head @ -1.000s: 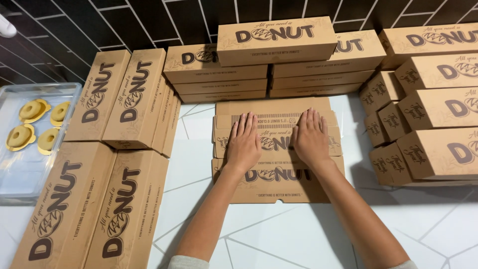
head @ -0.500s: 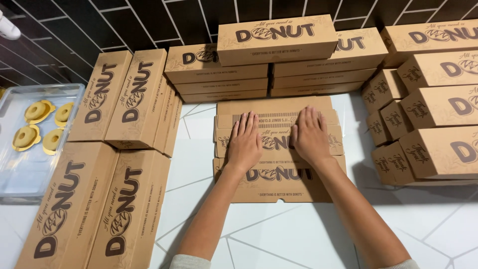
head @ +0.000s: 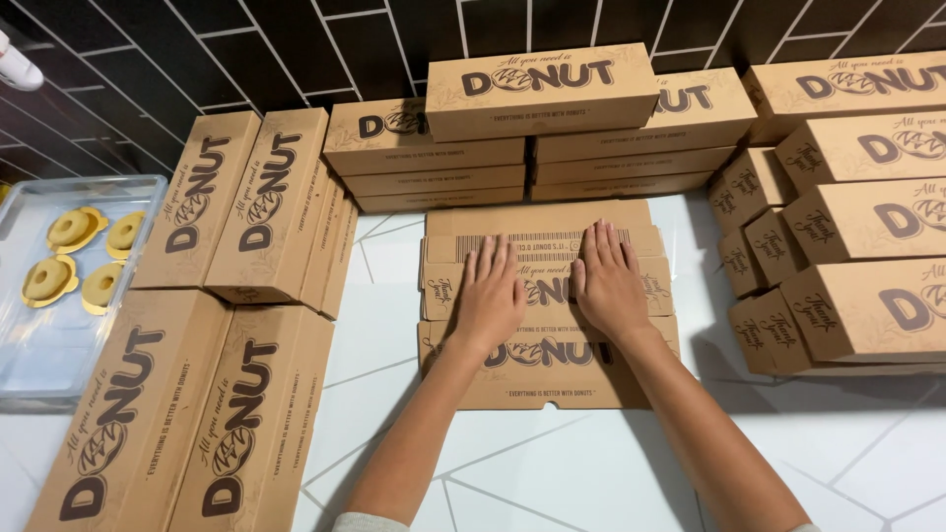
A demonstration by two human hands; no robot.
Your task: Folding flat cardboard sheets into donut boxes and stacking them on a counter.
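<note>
Both palms spread flat, left hand [head: 490,296] and right hand [head: 608,283] press a flattened box [head: 547,379] at 12 o'clock on the counter [head: 552,473]; uneven pressure could skew its folds, judging by the overlapping panels.

- Flattened brown cardboard box [head: 548,369], dark lettering, centre of white counter.
- Stacked closed brown boxes [head: 540,91] behind, against black tiles.
- More long brown boxes left [head: 236,202] and right [head: 867,310].
</note>
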